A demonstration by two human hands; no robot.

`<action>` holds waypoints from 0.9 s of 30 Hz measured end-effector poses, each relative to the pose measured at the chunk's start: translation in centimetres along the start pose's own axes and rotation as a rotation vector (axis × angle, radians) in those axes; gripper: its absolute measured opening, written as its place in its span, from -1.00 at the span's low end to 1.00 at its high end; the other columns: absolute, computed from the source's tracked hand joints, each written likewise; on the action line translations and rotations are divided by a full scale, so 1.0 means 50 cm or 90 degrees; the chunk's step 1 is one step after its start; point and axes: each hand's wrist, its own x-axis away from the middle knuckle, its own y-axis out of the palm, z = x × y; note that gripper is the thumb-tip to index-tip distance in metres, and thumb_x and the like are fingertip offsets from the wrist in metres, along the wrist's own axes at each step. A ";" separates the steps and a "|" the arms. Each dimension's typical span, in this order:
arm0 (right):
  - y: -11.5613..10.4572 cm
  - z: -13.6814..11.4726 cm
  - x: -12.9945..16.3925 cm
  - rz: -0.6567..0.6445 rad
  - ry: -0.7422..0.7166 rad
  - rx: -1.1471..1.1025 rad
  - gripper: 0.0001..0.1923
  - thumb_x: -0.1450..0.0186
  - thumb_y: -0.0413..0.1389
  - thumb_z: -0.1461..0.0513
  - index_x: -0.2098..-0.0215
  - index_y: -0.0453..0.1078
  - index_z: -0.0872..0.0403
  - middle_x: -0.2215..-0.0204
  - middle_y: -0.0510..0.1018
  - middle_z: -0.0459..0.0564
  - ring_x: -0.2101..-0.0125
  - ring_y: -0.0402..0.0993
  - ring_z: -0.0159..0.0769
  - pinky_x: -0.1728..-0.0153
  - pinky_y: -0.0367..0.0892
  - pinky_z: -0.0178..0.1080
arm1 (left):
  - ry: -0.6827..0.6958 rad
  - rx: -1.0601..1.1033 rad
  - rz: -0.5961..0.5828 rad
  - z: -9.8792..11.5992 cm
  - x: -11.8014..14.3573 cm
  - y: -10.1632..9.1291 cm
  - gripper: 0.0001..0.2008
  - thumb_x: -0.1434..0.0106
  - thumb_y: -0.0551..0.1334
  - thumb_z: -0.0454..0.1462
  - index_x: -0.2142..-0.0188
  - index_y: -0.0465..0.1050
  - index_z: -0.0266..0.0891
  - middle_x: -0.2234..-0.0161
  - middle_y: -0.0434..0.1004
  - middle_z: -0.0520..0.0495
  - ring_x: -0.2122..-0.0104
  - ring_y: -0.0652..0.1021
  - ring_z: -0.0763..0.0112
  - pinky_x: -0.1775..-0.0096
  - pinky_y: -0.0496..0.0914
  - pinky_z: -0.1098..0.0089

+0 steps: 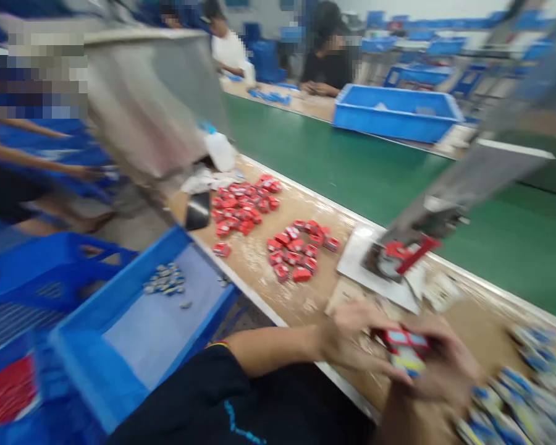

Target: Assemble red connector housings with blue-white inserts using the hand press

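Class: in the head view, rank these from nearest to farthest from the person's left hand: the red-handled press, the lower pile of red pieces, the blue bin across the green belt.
From the left hand:
1. Red-handled press, just above it on the bench.
2. Lower pile of red pieces, up and to the left.
3. Blue bin, far side of the green belt.

One view only, head-worn; looks forward and down across the worktop [254,272], tilted, blurred by motion; both hands close at the lower edge; green conveyor belt [352,167] and other workers farther off, upper frame.
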 end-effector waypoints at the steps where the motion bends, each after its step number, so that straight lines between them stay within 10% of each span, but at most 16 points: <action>1: 0.036 -0.028 -0.003 0.071 -0.010 -0.020 -0.56 -0.19 0.33 -0.24 0.42 0.62 -0.09 0.58 0.56 -0.05 0.58 0.44 -0.20 0.58 0.32 -0.13 | 0.037 0.006 0.060 0.010 -0.002 -0.014 -0.39 -0.04 0.56 0.13 0.15 0.61 -0.30 0.34 0.73 -0.17 0.41 0.70 0.31 0.25 0.66 0.35; 4: 0.122 -0.058 -0.021 0.256 0.048 -0.067 -0.34 -0.49 -0.14 -0.15 0.53 0.53 -0.02 0.60 0.51 -0.02 0.54 0.42 -0.22 0.49 0.30 -0.13 | 0.085 0.029 0.108 0.011 -0.011 -0.045 -0.46 -0.16 0.51 0.08 0.05 0.58 -0.25 0.24 0.74 -0.17 0.23 0.73 0.24 0.15 0.66 0.28; 10: 0.142 -0.068 -0.014 0.372 0.099 -0.050 -0.40 -0.48 -0.14 -0.01 0.63 0.38 -0.02 0.68 0.39 -0.06 0.59 0.30 -0.25 0.45 0.19 -0.11 | 0.077 0.033 0.061 0.016 -0.002 -0.047 -0.50 -0.24 0.48 0.02 -0.01 0.54 -0.25 0.17 0.74 -0.19 0.16 0.74 0.20 0.10 0.66 0.25; 17: 0.151 -0.042 -0.007 0.352 0.153 -0.050 -0.44 -0.49 -0.20 0.04 0.61 0.32 -0.05 0.66 0.33 -0.05 0.58 0.24 -0.21 0.45 0.19 -0.08 | 0.026 0.016 0.056 0.010 0.014 -0.035 -0.48 -0.19 0.52 -0.01 -0.06 0.56 -0.18 0.15 0.74 -0.16 0.16 0.74 0.14 0.10 0.66 0.21; 22: 0.074 -0.006 -0.009 0.287 0.141 0.051 -0.49 -0.46 -0.13 -0.17 0.28 0.46 -0.06 0.32 0.53 0.03 0.33 0.46 -0.13 0.32 0.34 -0.07 | -0.247 0.261 0.064 -0.055 0.011 -0.081 -0.49 -0.21 0.49 0.06 0.00 0.57 -0.20 0.16 0.72 -0.17 0.21 0.73 0.24 0.17 0.65 0.32; 27: -0.022 0.036 -0.070 0.020 0.151 0.122 -0.47 -0.43 -0.04 -0.29 0.19 0.47 -0.11 -0.06 0.53 0.06 -0.07 0.45 -0.02 -0.01 0.39 0.04 | -0.281 0.302 -0.025 -0.160 -0.079 -0.157 -0.48 -0.17 0.53 0.03 -0.02 0.58 -0.12 0.03 0.70 -0.19 0.05 0.71 0.21 -0.01 0.62 0.22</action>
